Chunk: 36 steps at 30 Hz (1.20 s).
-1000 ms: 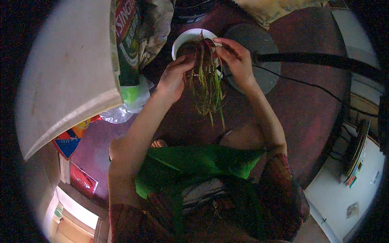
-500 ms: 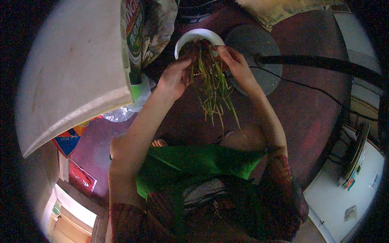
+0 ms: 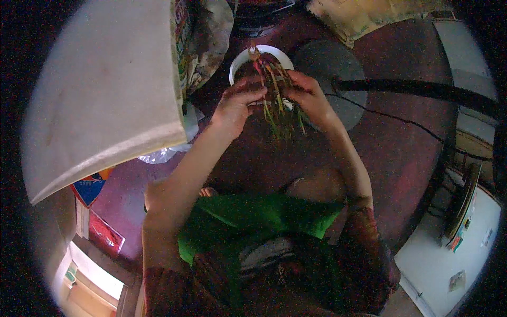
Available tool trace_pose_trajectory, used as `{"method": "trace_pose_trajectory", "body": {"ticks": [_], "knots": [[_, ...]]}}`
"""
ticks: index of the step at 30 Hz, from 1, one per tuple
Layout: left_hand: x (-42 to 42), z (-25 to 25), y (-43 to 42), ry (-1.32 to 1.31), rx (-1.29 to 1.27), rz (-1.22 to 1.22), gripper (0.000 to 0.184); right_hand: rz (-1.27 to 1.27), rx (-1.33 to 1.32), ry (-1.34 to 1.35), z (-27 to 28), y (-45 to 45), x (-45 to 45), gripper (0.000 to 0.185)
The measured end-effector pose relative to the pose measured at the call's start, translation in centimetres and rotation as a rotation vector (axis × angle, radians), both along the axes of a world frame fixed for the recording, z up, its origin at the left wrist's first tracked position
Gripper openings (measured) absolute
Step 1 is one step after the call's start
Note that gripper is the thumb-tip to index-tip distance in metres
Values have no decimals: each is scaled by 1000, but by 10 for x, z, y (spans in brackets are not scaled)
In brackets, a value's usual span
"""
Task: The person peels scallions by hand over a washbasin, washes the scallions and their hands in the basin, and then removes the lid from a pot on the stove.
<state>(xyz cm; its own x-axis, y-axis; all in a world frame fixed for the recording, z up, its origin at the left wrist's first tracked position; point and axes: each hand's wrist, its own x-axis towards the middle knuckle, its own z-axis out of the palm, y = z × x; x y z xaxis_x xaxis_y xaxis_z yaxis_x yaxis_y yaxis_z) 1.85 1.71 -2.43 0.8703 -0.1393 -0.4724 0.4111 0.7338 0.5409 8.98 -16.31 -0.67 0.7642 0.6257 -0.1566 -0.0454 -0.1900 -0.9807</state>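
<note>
A bunch of long, thin green plants (image 3: 274, 87) with reddish stems and a pale, root-like tuft at the top hangs between my hands. Their kind is hard to tell in this dim light. From the left side, my left hand (image 3: 236, 105) pinches the stems, thumb toward the middle. On the opposite side my right hand (image 3: 311, 100) has its fingers curled against the same bunch. Just behind, partly covered by hands and plants, stands a white round bucket (image 3: 237, 67); dark contents show inside it, but I cannot make them out.
A pale, broad box-like panel (image 3: 105, 90) fills the upper left, near my left forearm. To the right are a round grey base (image 3: 351, 63), a black pole (image 3: 417, 87) and a thin cable (image 3: 401, 119). A yellowish sack (image 3: 364, 18) lies at the back on the dark red floor (image 3: 412, 142).
The bunch has turned and risen, so its stems and tuft now show above my fingers and the leaf tips hang less low. Both hands have moved slightly, the left toward the middle.
</note>
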Motion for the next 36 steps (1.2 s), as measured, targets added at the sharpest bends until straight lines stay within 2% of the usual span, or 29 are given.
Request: {"method": "trace_pose_trajectory", "body": {"ticks": [2,5,14,17,19,20,26,30,34,36], "knots": [[-2,6,-4,-3,60,5,30,-36,5,63,7,0,-2,32],[-4,10,-8,-44,158,29,33,-92,-9,127,-13,-5,1,34],[-7,26,-14,-83,240,73,26,-122,26,195,-6,-5,-2,37],[-3,29,-8,17,309,95,25,-127,20,164,-11,-8,0,35],[3,15,2,73,468,56,30,-104,-47,149,6,-5,-1,35],[8,10,6,92,339,181,29,-85,-114,130,12,-3,-2,35],[16,7,17,-6,352,210,24,-65,-154,74,6,-6,-3,33],[23,-7,19,1,222,264,20,-34,-124,49,-2,-13,3,30],[28,-1,16,-102,20,263,18,-166,-64,143,22,-8,-1,27],[27,6,17,-65,-31,238,18,-206,-63,174,27,-10,0,26]]}}
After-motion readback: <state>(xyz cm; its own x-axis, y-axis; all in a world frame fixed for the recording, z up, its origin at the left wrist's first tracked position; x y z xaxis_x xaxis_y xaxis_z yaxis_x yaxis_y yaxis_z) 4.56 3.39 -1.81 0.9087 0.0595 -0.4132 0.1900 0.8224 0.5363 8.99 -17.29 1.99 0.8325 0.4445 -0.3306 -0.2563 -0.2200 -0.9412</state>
